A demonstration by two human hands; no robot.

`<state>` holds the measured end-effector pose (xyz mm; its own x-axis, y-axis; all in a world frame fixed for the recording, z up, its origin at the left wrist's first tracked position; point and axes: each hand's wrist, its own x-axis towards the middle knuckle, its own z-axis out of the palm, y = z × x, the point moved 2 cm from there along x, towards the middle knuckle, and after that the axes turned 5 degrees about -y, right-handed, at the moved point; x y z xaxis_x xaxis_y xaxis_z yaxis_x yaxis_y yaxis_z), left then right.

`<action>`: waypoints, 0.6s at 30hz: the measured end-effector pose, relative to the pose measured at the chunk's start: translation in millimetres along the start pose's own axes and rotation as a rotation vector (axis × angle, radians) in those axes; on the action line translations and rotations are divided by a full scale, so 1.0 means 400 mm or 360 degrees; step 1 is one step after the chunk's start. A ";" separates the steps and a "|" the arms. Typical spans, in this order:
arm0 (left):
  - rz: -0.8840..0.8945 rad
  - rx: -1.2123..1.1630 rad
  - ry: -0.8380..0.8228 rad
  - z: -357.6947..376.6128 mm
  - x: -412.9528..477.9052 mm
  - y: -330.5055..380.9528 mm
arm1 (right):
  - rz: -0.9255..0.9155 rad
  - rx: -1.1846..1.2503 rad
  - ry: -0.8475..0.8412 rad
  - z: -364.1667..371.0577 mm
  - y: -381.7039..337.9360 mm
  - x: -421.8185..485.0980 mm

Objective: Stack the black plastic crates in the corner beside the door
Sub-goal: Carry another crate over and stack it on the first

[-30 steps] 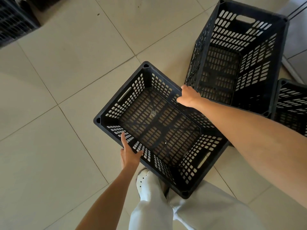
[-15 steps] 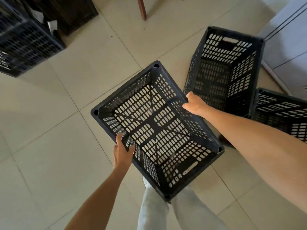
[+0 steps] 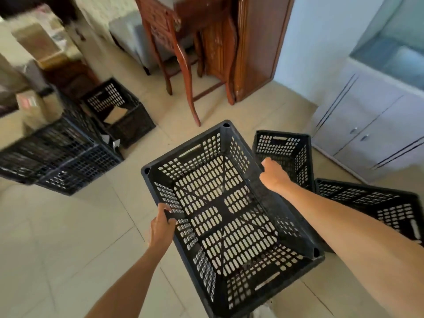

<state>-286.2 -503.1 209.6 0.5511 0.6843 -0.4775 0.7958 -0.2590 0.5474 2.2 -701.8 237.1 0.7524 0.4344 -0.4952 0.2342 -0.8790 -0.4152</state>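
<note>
A black held crate (image 3: 229,216) is carried between both hands, its open top turned toward the camera and the pale floor tiles (image 3: 57,237) visible through its slotted base. The left hand (image 3: 160,228) is clenched over the crate's left long rim, fingers (image 3: 166,208) curled inward over the edge; the crate body lies to the right of them. The right hand (image 3: 274,174) is closed on the opposite long rim near its far end, with the crate to the left of those fingers and the fingertips hidden behind the wall. The crate's near corner is cut off by the bottom frame edge. Left of the left-hand fingers, well apart, blurred dark crates (image 3: 57,157) are seen on the floor; their count cannot be made out. Beyond the held crate, a wooden chair (image 3: 174,42) and a brown wooden panel (image 3: 257,42) are recorded. Just right of the right-hand fingers stands an upright crate (image 3: 284,152), and another crate (image 3: 378,203) lies right of the forearm, partly hidden by it. A white cabinet (image 3: 367,115) bounds the right side. Open tile is noted left of the left hand.
</note>
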 end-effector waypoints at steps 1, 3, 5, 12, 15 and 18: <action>0.0049 0.0019 0.0012 -0.031 -0.001 0.030 | 0.0023 0.0039 0.0026 -0.033 -0.009 -0.023; 0.0142 0.0064 0.0024 -0.089 -0.002 0.094 | 0.0094 0.0108 0.0051 -0.098 -0.018 -0.072; 0.0253 0.0130 0.0009 -0.137 -0.006 0.160 | 0.0149 0.0169 0.0084 -0.162 -0.016 -0.121; 0.0596 0.0297 -0.0070 -0.232 -0.046 0.379 | 0.0321 0.0302 0.0242 -0.329 0.040 -0.301; 0.0729 0.0360 -0.0080 -0.230 -0.068 0.460 | 0.0354 0.0373 0.0313 -0.370 0.086 -0.373; 0.0899 0.0435 -0.0103 -0.203 -0.094 0.545 | 0.0433 0.0399 0.0380 -0.396 0.151 -0.445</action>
<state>-153.9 -530.1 402.6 0.9123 0.3509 -0.2114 0.4084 -0.7390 0.5358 -19.9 -863.3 421.0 0.8942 0.1101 -0.4340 -0.1266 -0.8676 -0.4809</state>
